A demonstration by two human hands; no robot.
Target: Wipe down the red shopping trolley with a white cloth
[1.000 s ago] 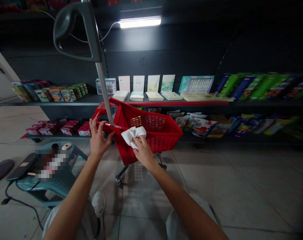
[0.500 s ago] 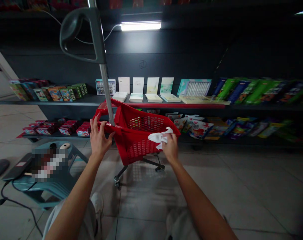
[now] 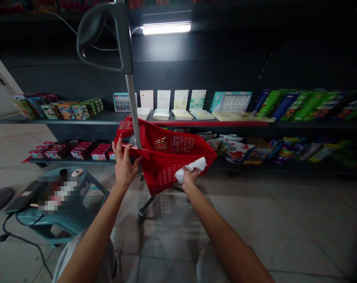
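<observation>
A red plastic shopping basket on wheels (image 3: 169, 157) stands tilted on the tiled floor in front of me, its grey pull handle (image 3: 107, 35) rising on a metal pole. My left hand (image 3: 124, 165) grips the basket's near red rim beside the pole. My right hand (image 3: 188, 177) is closed on a crumpled white cloth (image 3: 193, 167) and presses it against the basket's mesh side wall below the rim.
Dark shelves behind the basket hold boxes and notebooks (image 3: 172, 106), with red packs (image 3: 84, 151) on the lower shelf at left. A teal plastic stool (image 3: 69, 212) with a cable stands at my left. Grey floor tiles (image 3: 269, 220) spread to the right.
My right hand slid the cloth along the basket's side from near the pole to the far corner, then dropped down onto the side wall. The basket turned slightly; my left hand kept its grip.
</observation>
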